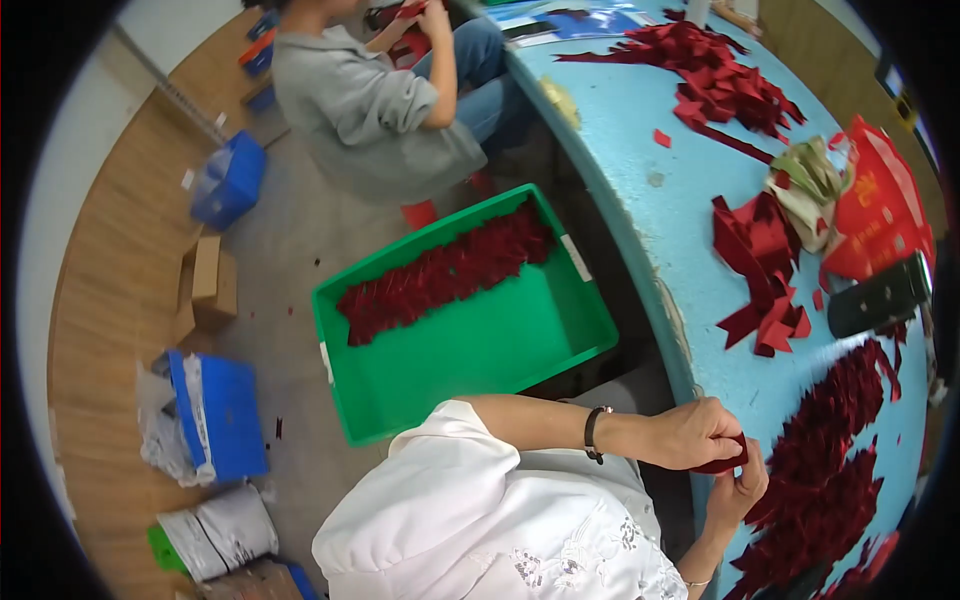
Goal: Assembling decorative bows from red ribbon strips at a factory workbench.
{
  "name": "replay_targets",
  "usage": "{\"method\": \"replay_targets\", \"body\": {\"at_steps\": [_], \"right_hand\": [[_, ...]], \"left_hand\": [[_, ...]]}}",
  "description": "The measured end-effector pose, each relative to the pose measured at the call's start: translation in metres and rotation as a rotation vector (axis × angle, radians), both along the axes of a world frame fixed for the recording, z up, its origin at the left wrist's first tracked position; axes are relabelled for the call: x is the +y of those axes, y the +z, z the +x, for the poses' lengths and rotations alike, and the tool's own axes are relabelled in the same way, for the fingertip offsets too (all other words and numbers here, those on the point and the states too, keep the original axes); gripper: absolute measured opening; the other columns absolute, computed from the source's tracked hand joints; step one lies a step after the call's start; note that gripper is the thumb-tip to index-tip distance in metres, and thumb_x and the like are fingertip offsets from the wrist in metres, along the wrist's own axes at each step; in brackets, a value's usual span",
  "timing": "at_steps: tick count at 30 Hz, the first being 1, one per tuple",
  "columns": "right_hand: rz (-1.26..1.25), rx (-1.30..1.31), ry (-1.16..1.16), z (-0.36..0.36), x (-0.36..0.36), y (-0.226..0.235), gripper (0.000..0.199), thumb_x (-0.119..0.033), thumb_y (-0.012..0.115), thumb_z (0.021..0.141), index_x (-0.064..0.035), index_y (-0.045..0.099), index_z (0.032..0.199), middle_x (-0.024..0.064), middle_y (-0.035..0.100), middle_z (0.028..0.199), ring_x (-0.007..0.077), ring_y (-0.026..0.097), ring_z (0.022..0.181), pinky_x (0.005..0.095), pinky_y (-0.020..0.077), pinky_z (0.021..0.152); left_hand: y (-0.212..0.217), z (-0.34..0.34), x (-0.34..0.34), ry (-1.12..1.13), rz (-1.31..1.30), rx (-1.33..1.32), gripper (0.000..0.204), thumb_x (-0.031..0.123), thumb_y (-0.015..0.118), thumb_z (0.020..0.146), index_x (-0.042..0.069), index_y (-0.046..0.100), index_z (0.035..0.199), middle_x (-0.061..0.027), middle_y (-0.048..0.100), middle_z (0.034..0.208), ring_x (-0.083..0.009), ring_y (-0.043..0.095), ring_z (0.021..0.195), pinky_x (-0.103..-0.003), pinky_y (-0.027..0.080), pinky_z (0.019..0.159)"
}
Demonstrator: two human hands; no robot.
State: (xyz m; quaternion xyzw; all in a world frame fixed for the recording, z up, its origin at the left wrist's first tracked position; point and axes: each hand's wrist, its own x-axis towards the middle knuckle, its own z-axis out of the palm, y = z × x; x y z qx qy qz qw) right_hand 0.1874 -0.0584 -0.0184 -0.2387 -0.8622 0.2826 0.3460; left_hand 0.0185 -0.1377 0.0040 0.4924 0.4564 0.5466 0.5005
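My left hand (700, 435), with a dark band at its wrist, is closed with fingers pinched on a small dark red fabric piece (728, 459). My right hand (738, 490) meets it from below, thumb and fingers closed on the same piece's edge. Both hands are over the near edge of the light blue table (640, 200). Just beyond them lie bushy dark red bundles of cut fabric (815, 490). My fingers cover part of the held piece, so its full shape is hidden.
A green bin (450, 375) left of the table holds a row of dark red bundles (445, 270). Loose red strips (765, 260), a red bag (880, 210) and a dark green container (878, 298) are on the table. A co-worker (375, 110) sits beyond; blue bins (232, 180) line the wall.
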Motion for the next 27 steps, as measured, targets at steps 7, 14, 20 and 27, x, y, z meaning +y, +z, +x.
{"method": "replay_targets", "body": {"at_steps": [7,14,20,27], "right_hand": [[-0.310,-0.101,-0.016,-0.009,0.004,-0.010,0.025,-0.012,0.070,0.075,0.0042,0.061,0.092,0.0039,0.061,0.072,0.0102,0.054,0.066,0.0243,0.0425,0.059],[-0.457,0.073,-0.019,-0.014,-0.001,-0.020,0.024,-0.014,0.069,0.080,0.0058,0.062,0.091,0.0016,0.060,0.074,0.0063,0.051,0.070,0.0219,0.0422,0.061],[-0.517,0.096,0.003,-0.025,-0.007,-0.016,0.025,-0.016,0.070,0.082,0.0066,0.063,0.090,0.0024,0.062,0.077,0.0077,0.053,0.073,0.0221,0.0437,0.066],[-0.636,0.100,0.138,-0.009,0.002,-0.032,0.027,-0.016,0.064,0.089,0.0068,0.061,0.103,0.0045,0.064,0.091,0.0096,0.056,0.083,0.0227,0.0454,0.076]], "left_hand": [[-0.017,-0.011,-0.005,0.078,0.127,-0.143,0.025,0.008,0.053,0.086,-0.006,0.055,0.066,-0.0090,0.056,0.059,-0.0115,0.049,0.055,-0.029,0.042,0.055],[-0.030,-0.015,-0.004,0.126,0.170,0.037,0.026,0.012,0.063,0.084,-0.005,0.055,0.066,-0.0078,0.054,0.060,-0.0189,0.051,0.056,-0.031,0.044,0.058],[-0.037,-0.012,0.000,0.540,0.555,0.148,0.022,0.015,0.069,0.079,-0.003,0.062,0.069,-0.0084,0.058,0.065,-0.0229,0.056,0.070,-0.032,0.045,0.068],[-0.036,-0.023,-0.002,0.265,0.325,-0.019,0.014,0.011,0.067,0.080,-0.002,0.066,0.075,-0.0115,0.065,0.084,-0.0232,0.059,0.080,-0.032,0.046,0.075]]}}
